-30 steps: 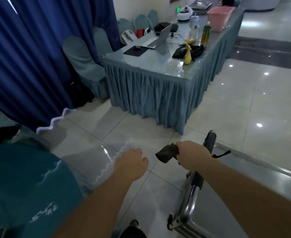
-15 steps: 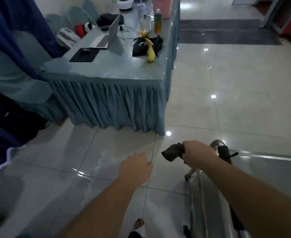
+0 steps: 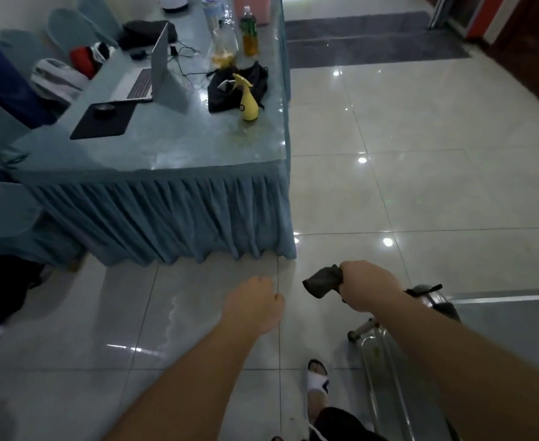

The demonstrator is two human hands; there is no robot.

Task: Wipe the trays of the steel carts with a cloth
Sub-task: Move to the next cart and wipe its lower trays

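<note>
Right hand (image 3: 368,289) grips dark cloth (image 3: 322,283), bunched, sticking out leftward; steel cart (image 3: 389,374) lies directly below and right of it, tray running toward viewer; right hand nearer; left hand (image 3: 255,305) loosely curled, empty, over floor; bench beyond

Person, head-camera view: both forearms bare to the lower frame edge, with no sleeve, watch, ring or glove visible on the left hand (image 3: 255,305) or the right hand (image 3: 365,288). One foot (image 3: 317,391) visible low in the frame, wearing an open-toed white slide sandal (image 3: 318,381) with a broad strap and a dark mark at its side. Dark trouser leg or shorts hem (image 3: 341,424) just below it, a thin white cord lying across the fabric.
</note>
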